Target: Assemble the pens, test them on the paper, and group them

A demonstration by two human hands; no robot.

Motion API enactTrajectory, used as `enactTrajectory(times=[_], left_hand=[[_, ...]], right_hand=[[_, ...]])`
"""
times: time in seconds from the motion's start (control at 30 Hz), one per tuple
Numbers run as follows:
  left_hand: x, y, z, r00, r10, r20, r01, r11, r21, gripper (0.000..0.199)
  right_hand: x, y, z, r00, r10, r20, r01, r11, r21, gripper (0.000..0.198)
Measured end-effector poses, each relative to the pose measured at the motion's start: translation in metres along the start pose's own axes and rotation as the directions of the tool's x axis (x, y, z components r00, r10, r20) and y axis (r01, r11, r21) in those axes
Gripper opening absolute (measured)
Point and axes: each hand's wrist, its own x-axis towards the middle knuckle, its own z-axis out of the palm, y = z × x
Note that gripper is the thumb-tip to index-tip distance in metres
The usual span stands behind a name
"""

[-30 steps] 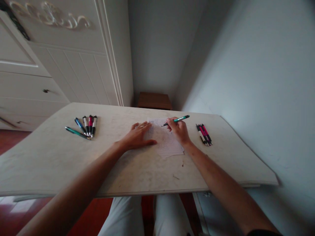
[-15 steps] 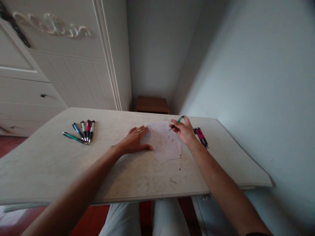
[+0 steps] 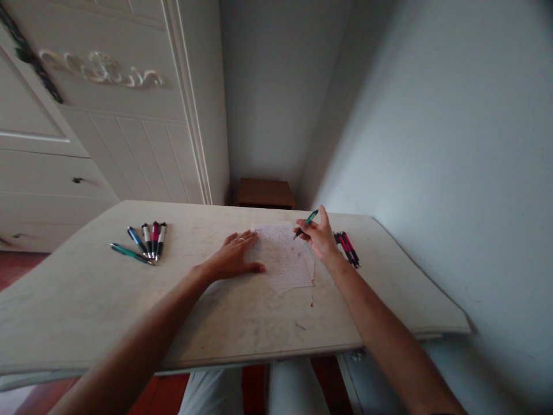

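Observation:
A sheet of paper (image 3: 283,262) covered in handwriting lies on the pale table (image 3: 216,323), its lower edge uneven. My left hand (image 3: 233,253) rests flat at the paper's left edge, fingers and thumb spread, a ring on one finger. In my right hand (image 3: 317,233) is a green and black pen (image 3: 310,218), tilted over the upper right of the sheet with its tip pointing down and left. Whether the tip touches the paper I cannot tell. Just right of that hand lie several pink and black pens (image 3: 349,249), partly hidden by it.
Several pens (image 3: 149,241) in white, pink, blue and green lie fanned out on the table's left side. Small dark bits (image 3: 300,326) sit near the front edge. A white cabinet (image 3: 142,144) stands behind left, a brown wooden box-like piece (image 3: 265,193) behind, a wall at right.
The view has tilted up slightly, so everything sits lower in the picture. My right hand has shifted its fingers on the pen, with the index finger now raised. The left hand stays on the paper's edge.

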Motion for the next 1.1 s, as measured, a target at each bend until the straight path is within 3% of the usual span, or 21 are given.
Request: enactTrajectory(times=[0.27,0.43,0.53,0.6,0.7,0.8,0.9,1.03,1.1], left_hand=[[0.000,0.004,-0.004,1.000,-0.015,0.016,0.015,1.000,-0.009,0.100],[-0.001,0.006,-0.006,1.000,-0.012,0.018,0.012,1.000,-0.011,0.097],[-0.001,0.006,-0.006,1.000,-0.020,0.022,0.020,1.000,-0.004,0.097],[-0.001,0.006,-0.006,0.999,-0.022,0.025,0.022,1.000,-0.001,0.098],[-0.001,0.006,-0.007,1.000,-0.017,0.025,0.017,1.000,0.001,0.098],[-0.001,0.006,-0.007,1.000,-0.014,0.023,0.014,1.000,-0.001,0.099],[-0.001,0.003,-0.004,1.000,0.001,0.009,-0.001,1.000,0.000,0.099],[0.000,-0.004,0.001,1.000,0.029,-0.003,-0.029,0.999,0.016,0.093],[0.000,-0.006,0.003,0.999,0.040,-0.021,-0.039,0.999,0.024,0.091]], right_hand=[[0.000,0.000,0.002,0.997,0.030,0.070,-0.026,0.998,-0.052,0.098],[-0.003,0.001,0.003,0.985,0.035,0.170,-0.026,0.998,-0.054,0.120],[-0.004,0.000,0.005,0.981,0.036,0.189,-0.024,0.998,-0.066,0.122],[-0.004,0.000,0.006,0.986,0.038,0.163,-0.027,0.997,-0.068,0.112],[-0.003,-0.001,0.007,0.991,0.057,0.119,-0.047,0.995,-0.083,0.083],[-0.001,-0.005,0.005,0.976,0.105,0.191,-0.081,0.988,-0.129,0.059],[0.004,-0.014,-0.002,0.972,0.083,0.220,-0.061,0.992,-0.107,0.053],[0.007,-0.024,-0.020,0.993,-0.119,0.008,0.118,0.989,0.085,0.045],[0.002,-0.027,-0.029,0.994,-0.048,0.097,0.046,0.999,0.021,0.043]])
